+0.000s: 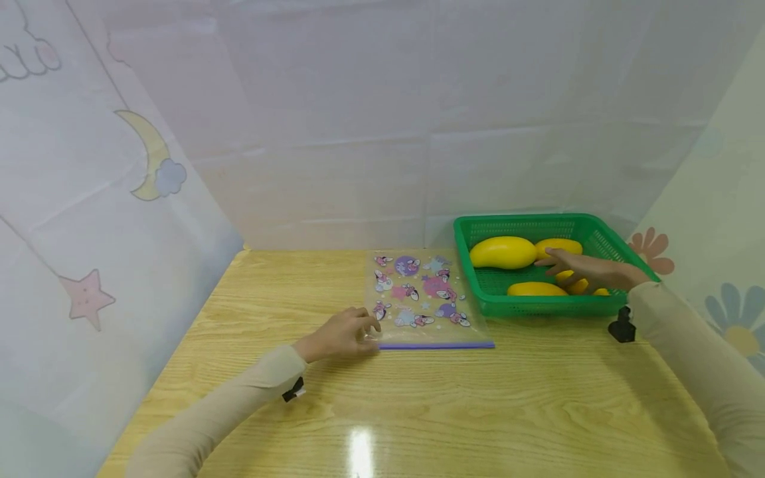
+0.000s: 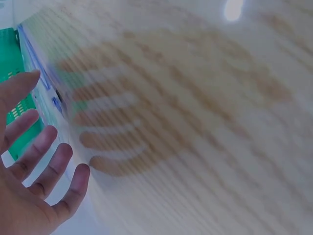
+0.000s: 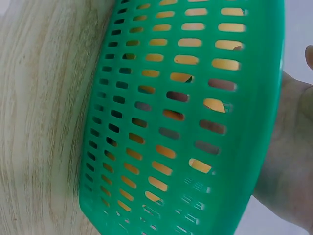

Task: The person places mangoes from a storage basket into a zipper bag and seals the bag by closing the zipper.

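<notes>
A clear zip bag (image 1: 418, 292) with pink and purple cartoon prints lies flat, its purple zip strip (image 1: 436, 345) facing the near side. My left hand (image 1: 343, 333) is at the bag's near left corner; the left wrist view shows its fingers spread and loosely bent, with nothing gripped. Inside the green basket (image 1: 556, 307), several yellow mangoes (image 1: 505, 253) lie apart. My right hand (image 1: 588, 271) reaches over the basket's right rim, fingers extended above the mangoes. From the right wrist, the basket's slotted wall (image 3: 161, 112) hides most of that hand.
The wooden table (image 1: 418, 405) backs onto a pale cloth wall (image 1: 335, 166), with printed cloth sides left and right. The basket stands at the back right, its left side beside the bag. Black wrist mounts (image 1: 623, 326) sit on both sleeves.
</notes>
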The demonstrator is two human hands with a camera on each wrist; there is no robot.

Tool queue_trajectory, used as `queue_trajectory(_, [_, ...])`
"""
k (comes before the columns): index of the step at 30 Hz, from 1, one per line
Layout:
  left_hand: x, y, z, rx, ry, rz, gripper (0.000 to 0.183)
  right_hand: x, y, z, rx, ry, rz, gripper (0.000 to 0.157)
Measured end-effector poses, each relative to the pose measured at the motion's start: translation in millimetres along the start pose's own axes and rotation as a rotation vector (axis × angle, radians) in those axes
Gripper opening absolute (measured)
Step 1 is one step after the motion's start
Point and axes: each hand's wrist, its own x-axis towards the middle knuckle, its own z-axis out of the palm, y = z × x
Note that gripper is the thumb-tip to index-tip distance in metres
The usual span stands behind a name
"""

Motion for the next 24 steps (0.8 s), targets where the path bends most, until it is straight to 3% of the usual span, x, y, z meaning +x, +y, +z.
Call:
queue_trajectory(17, [2.0,3.9,6.4,0.02,0.005,0.005,0.019,6,6,0.2,0.003,-0.059,-0.018,0.071])
queue_trajectory(24, [3.5,3.7,6.1,0.011,-0.014,0.012,0.015,8,10,-2.0,0.06,-0.051,-0.024,0.073])
